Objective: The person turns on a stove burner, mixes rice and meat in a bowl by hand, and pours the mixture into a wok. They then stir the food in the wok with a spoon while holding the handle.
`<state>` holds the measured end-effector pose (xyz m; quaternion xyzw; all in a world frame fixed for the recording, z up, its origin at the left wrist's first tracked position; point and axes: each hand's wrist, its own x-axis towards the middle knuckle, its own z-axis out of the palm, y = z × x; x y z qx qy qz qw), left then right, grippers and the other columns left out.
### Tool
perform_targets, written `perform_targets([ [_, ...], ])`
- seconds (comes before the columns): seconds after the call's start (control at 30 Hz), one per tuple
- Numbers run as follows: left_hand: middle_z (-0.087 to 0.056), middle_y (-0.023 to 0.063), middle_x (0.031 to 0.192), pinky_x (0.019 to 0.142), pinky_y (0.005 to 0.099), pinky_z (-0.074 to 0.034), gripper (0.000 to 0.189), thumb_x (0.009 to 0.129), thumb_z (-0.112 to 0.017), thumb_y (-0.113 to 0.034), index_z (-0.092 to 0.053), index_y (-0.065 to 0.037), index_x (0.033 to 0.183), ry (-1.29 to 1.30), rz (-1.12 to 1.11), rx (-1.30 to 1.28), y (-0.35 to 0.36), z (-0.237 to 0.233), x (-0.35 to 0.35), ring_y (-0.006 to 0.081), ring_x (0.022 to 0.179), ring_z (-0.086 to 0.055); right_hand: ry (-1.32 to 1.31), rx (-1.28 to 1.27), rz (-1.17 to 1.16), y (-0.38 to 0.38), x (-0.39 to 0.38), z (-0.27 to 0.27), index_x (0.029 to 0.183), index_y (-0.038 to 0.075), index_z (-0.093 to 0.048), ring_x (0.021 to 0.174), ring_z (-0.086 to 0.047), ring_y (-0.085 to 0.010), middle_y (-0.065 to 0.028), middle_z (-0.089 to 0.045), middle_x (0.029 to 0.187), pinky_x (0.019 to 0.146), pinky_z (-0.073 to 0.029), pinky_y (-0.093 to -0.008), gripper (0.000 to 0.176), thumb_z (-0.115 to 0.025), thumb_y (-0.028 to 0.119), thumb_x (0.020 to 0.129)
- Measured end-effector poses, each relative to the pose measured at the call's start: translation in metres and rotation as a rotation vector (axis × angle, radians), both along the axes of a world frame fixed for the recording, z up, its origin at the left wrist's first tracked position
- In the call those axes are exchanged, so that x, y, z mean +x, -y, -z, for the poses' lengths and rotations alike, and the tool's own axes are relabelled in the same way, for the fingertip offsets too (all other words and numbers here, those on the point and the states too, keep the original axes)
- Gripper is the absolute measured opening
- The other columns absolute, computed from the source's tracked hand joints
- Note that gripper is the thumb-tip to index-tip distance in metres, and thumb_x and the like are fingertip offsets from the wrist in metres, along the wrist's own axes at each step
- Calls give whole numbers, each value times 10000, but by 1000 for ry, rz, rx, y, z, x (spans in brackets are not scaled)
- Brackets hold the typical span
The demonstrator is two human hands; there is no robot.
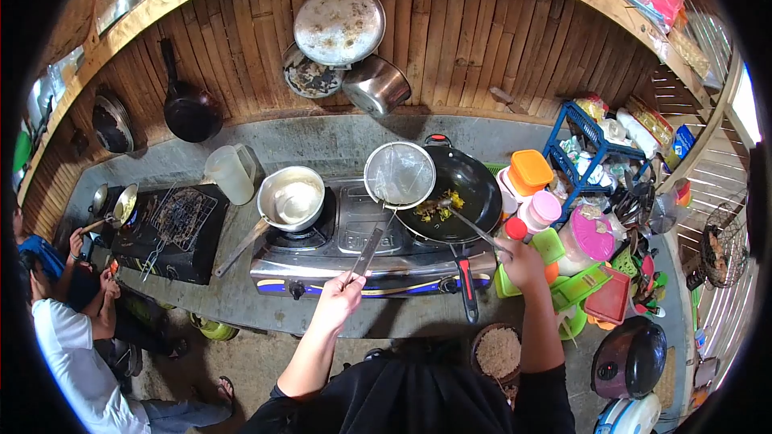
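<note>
My left hand (339, 299) is closed round the flat metal handle of a round mesh strainer (400, 175). The strainer hangs over the middle of the stove, its mesh overlapping the left rim of a black frying pan (474, 185). Chopped yellow and dark food (438, 207) lies in the pan's left part. In my right hand (524, 264) is a long-handled metal cooking utensil (474, 227), its far end among the food; the shape of its head is hard to make out. The pan's black and red handle (466, 285) points toward me, untouched.
A silver saucepan (291, 199) sits on the left burner of the gas stove (374, 261). Plastic containers (531, 173) crowd the right side. Below stands a bowl of pale grains (497, 354). At far left, people (76, 337) work by a second stove (181, 229).
</note>
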<state>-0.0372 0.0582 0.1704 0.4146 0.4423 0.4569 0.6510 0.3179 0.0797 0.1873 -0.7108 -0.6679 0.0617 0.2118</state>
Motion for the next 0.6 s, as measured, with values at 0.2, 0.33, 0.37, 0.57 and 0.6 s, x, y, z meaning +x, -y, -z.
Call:
perform_targets([
  [0.2,-356,-88,529,396,195,-194,204,892,-527,-159,-584,-27,1037,-20,0,22,-1,8,0,23,419,-274,-166,84,41,-33,-3,23,1073,172,-628,849,-605,-327,-163,-629,901,749,-476,-403,281,-567,154,800],
  [0.33,-375,-89,549,399,181,-210,173,885,-518,-110,-574,-9,1015,8,23,-3,0,2,7,8,434,-283,-120,55,81,-35,-7,33,1080,158,-618,855,-605,-333,-177,-623,916,753,-477,-406,285,-570,155,800],
  [0.37,-375,-89,549,399,181,-210,173,885,-518,-110,-574,-9,1015,8,31,-6,-1,2,9,8,434,-283,-144,46,86,-34,-8,36,1084,151,-613,855,-604,-337,-180,-623,908,751,-477,-411,289,-571,153,798],
  [0.57,-367,-88,559,412,181,-212,167,894,-506,-92,-577,-7,1018,-12,133,20,-3,-7,35,9,450,-286,-426,1,-54,-30,7,57,1047,18,-577,845,-609,-356,-243,-609,882,743,-478,-377,309,-533,5,742],
  [0.6,-366,-87,560,412,182,-215,169,895,-505,-87,-578,-5,1023,-2,157,24,-4,-7,40,10,452,-289,-425,4,-34,-28,8,54,1047,18,-577,845,-609,-356,-243,-609,882,743,-478,-377,309,-533,5,742],
])
